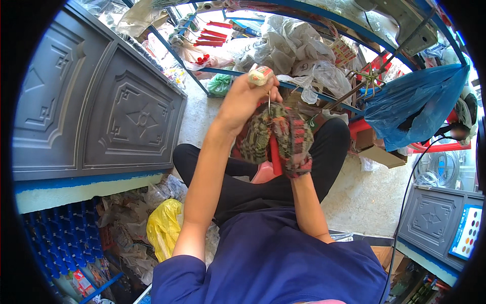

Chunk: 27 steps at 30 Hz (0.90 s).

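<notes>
My bare left hand [243,99] is closed around a small pale roll [260,75] with an orange-printed wrapper. My right hand [295,139], in a green, black and red knitted glove, grips a red handle [275,156]. A thin metal rod [269,99] runs between the two, so together they look like a small paint roller. Against the handle's left side is more patterned knitting [254,138]; I cannot tell whether it belongs to the same glove. Both hands are close together over my lap, between my bent knees. Part of a pink thing [262,173] shows beneath them.
A blue-framed rack [223,71] ahead bears clear plastic bags [293,43] and several red handles [210,36]. Grey panelled cabinets [136,111] stand on the left. A blue bag [415,104] hangs at right above a cardboard box [382,152]. A yellow bag [164,228] lies lower left.
</notes>
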{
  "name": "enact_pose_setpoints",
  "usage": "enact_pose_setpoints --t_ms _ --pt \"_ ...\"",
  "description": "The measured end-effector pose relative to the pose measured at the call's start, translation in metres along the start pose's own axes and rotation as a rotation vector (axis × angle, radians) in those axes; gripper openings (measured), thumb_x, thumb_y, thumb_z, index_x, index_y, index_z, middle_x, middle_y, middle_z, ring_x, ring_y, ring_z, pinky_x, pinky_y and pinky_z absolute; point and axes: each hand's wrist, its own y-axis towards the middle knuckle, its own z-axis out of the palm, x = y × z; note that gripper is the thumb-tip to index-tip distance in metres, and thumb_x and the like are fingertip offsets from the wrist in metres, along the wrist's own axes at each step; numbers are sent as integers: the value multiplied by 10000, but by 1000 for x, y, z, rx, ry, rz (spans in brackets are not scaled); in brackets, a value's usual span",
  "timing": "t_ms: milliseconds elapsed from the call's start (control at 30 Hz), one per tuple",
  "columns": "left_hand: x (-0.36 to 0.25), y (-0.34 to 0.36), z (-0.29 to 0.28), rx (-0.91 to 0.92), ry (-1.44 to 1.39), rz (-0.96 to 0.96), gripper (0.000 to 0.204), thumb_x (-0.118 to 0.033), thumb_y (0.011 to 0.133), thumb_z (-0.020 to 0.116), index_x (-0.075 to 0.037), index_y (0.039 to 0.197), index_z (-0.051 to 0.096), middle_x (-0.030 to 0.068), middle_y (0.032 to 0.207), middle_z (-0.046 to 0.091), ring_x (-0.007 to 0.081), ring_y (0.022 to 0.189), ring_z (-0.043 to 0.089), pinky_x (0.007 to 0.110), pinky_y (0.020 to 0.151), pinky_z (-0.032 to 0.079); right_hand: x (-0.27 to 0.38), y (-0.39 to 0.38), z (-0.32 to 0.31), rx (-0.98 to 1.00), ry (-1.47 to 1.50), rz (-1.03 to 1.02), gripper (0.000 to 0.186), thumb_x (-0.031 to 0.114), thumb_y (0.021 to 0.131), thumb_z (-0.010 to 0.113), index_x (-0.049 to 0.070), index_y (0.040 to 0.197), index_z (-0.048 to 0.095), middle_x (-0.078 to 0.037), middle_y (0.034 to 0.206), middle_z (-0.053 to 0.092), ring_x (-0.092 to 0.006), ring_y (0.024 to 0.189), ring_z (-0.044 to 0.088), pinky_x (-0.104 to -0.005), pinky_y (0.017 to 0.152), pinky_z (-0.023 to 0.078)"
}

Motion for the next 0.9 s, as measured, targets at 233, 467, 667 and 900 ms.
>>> enact_pose_setpoints --t_ms 233,467,667,900 --pt "-19 -9 3 85 -310 -101 178 -175 987 614 0 1020 623 1 750 541 90 692 504 291 711 443 37 14 -12 61 683 379 495 40 918 628 18 1380 453 -101 1280 585 -186 1149 591 -325 973 518" --pt "13 -80 -3 -559 92 60 227 -248 1005 580 -24 1005 621 -17 822 564 78 747 510 248 701 423 32 15 -18 -331 1662 664 514 27 916 634 31 1392 440 -115 1308 566 -197 1197 564 -337 1005 496" --pt "31 -108 40 -361 323 -123 273 -313 1034 542 -43 1055 576 -5 768 541 81 693 507 251 620 422 26 28 2 -55 388 441 447 151 998 541 52 1419 427 -98 1382 528 -214 1261 522 -341 1063 434" --pt "14 -95 19 22 -547 -380 418 -399 1090 305 -29 1043 495 -56 520 308 37 335 210 207 327 192 15 21 -11 -39 377 342 453 164 999 541 56 1424 427 -88 1377 532 -214 1251 525 -339 1054 436"
